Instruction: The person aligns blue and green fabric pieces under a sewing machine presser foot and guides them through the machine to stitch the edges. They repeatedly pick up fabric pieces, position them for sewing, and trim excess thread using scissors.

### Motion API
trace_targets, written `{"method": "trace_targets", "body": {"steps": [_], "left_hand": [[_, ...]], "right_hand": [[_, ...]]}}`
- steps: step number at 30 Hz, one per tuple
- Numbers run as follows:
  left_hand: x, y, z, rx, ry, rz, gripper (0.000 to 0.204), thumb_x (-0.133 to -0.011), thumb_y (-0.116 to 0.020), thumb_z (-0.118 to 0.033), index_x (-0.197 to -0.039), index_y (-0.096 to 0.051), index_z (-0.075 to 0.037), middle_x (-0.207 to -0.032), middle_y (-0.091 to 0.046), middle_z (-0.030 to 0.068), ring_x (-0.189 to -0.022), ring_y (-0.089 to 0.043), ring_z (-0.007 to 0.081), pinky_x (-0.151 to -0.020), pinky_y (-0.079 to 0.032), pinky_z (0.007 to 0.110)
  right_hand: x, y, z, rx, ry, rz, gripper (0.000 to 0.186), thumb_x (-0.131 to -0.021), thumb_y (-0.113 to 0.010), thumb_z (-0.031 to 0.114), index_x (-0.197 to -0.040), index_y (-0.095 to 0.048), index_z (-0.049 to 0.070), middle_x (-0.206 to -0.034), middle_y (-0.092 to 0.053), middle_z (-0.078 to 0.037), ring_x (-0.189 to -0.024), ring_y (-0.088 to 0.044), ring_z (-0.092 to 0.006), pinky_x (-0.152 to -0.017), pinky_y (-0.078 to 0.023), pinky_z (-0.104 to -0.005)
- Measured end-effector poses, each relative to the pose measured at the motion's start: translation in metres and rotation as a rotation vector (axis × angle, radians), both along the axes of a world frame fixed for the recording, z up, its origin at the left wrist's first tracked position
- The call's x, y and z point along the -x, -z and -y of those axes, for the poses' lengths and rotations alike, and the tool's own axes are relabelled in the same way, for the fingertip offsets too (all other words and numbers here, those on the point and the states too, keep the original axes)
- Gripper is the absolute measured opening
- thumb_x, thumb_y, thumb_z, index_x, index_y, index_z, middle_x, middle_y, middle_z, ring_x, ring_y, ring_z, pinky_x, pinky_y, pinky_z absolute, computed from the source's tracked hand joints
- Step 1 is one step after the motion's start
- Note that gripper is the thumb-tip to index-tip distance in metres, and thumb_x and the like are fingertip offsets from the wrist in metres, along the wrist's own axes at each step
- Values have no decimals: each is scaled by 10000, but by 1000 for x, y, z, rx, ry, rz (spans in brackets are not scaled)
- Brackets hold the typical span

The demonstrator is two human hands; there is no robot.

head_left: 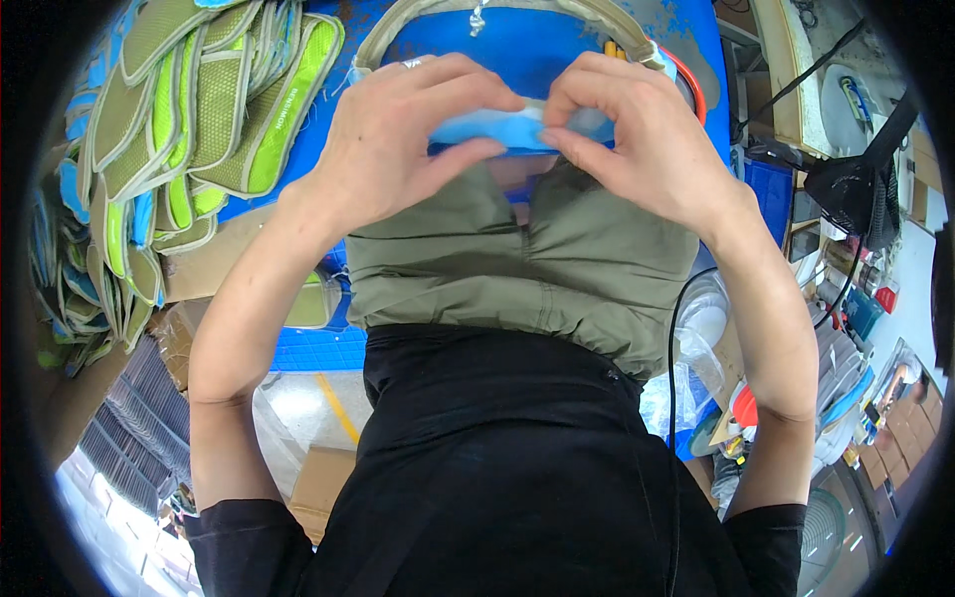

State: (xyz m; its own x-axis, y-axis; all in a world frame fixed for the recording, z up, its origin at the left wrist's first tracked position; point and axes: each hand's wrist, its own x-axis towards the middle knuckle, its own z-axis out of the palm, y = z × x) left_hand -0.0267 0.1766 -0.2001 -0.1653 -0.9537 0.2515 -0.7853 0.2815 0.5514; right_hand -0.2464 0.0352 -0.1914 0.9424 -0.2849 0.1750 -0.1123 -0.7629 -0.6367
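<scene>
Between my two hands is a light blue, soft-looking strip (482, 130), paler and see-through toward its right end. My left hand (403, 129) grips it from the left, thumb below and fingers above. At the other end, my right hand (647, 134) pinches it between thumb and bent fingers. The strip is held above my lap, close to the edge of a blue work surface (527, 45). Just beyond my hands, a beige fabric-like band (398, 22) arches over that surface. What the strip belongs to is partly hidden by my fingers.
A heap of olive and lime-green mesh pieces (214, 109) lies at the left. Near my right hand are yellow sticks (613, 50) and a red-orange ring (693, 88). A black cable (673, 398) hangs by my right side; a black lamp-like fixture (846, 194) stands farther right.
</scene>
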Motion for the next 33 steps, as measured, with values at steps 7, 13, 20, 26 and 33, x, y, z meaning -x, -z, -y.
{"method": "trace_targets", "body": {"steps": [7, 13, 20, 26, 33], "left_hand": [[4, -2, 4, 39, 23, 66, 239, -788, -838, -141, -1017, -773, -125, -1116, -741, 33, -915, -703, 257, -755, -550, 356], [5, 0, 3, -9, -17, 122, 109, -828, -807, -140, -926, -780, -100, -1102, -741, 23, -880, -684, 249, -746, -535, 360], [6, 2, 6, -26, -44, 42, 114, -856, -787, -125, -959, -762, -83, -1112, -740, 45, -941, -696, 270, -806, -551, 373], [5, 1, 8, -70, -14, -119, 137, -839, -796, -65, -968, -752, -61, -1133, -740, 77, -960, -712, 271, -817, -563, 359], [-3, -16, 12, -211, -20, -207, 87, -905, -745, -89, -919, -727, -5, -1009, -744, 98, -901, -703, 228, -775, -543, 333]], "right_hand": [[0, 1, -2, -67, 53, 0, 111, -850, -702, 116, -876, -641, 27, -863, -655, -157, -866, -656, -392, -769, -509, -478], [0, 4, -3, -107, 108, -27, 108, -829, -676, 105, -851, -637, 6, -852, -678, -168, -865, -670, -390, -775, -518, -467], [-1, 4, -6, -159, 162, -58, 120, -815, -677, 112, -848, -660, -2, -866, -720, -171, -868, -703, -373, -782, -542, -446], [-3, 4, -5, -206, 193, -33, 136, -809, -691, 129, -855, -677, 3, -857, -730, -167, -840, -711, -365, -759, -544, -435], [-2, -9, -3, -254, 219, -24, 170, -800, -728, 172, -841, -683, 13, -808, -721, -133, -743, -689, -293, -672, -508, -395]]}}
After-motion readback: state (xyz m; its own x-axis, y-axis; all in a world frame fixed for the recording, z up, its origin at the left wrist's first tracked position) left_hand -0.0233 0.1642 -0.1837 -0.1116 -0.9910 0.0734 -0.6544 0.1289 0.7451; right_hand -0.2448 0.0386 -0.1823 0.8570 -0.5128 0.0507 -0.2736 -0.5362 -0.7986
